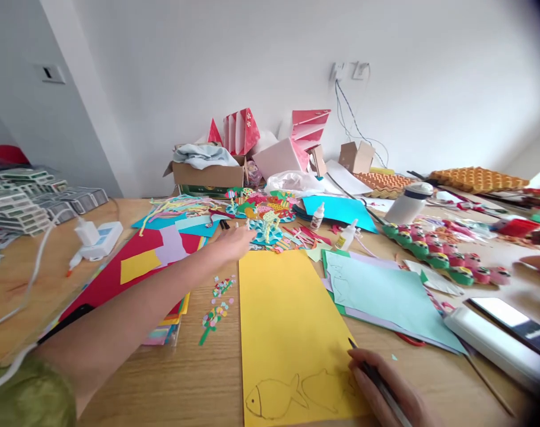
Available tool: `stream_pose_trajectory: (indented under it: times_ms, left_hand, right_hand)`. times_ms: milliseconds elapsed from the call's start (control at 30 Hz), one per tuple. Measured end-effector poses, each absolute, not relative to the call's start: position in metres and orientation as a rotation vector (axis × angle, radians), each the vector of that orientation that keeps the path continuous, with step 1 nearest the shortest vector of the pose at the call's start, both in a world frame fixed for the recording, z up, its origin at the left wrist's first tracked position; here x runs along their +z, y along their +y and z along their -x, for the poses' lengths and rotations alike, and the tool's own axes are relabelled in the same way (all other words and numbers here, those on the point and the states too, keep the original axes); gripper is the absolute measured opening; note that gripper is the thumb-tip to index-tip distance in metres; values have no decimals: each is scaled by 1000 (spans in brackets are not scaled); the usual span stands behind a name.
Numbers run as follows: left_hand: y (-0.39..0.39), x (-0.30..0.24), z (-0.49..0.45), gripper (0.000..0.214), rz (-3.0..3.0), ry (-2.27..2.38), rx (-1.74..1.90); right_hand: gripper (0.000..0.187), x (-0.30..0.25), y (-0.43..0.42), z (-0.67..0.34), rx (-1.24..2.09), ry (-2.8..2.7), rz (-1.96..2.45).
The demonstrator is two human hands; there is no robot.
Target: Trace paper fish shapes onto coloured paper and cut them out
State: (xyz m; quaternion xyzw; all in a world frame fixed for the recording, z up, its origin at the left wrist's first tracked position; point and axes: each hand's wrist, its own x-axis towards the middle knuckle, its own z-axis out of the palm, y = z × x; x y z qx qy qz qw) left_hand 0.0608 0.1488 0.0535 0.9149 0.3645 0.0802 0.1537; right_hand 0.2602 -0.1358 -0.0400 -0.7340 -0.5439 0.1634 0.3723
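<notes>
My right hand (386, 385) is closed around a dark pen (379, 379), its tip above the right edge of a yellow sheet of paper (283, 308). Along the near end of that sheet are a drawn fish (274, 398) with an eye and gill line, and a second fish outline (323, 390). My left arm stretches far across the table. My left hand (237, 242) is at the pile of paper cut-outs, beside a blue ruffled paper piece (269, 231); its fingers are too small and merged with the pile to tell whether they hold anything.
Two glue bottles (317, 216) (346, 235) stand behind the sheet. Coloured paper (110, 287) is stacked left; light-blue paper (386, 296) lies right. Farther right are painted egg-carton pieces (439, 252), a phone (514, 320) on a white box, and another person's blurred hand (537, 264).
</notes>
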Motion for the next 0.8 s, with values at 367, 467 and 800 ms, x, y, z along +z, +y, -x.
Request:
stream_pose_trajectory:
  times_ms: [367,467,800]
  left_hand:
    - [4,34,-58,37,-2839,65,-52]
    - [-5,29,-49,59,-2783,117,-36]
    - [-16,-5,-41,71,-2762,284,28]
  right_hand:
    - [24,-32,-130,-255,490,-659,1480]
    - [17,-31,-141,-253,406,-723,1480]
    - [13,-20,-143,-201,650,-1059,1667]
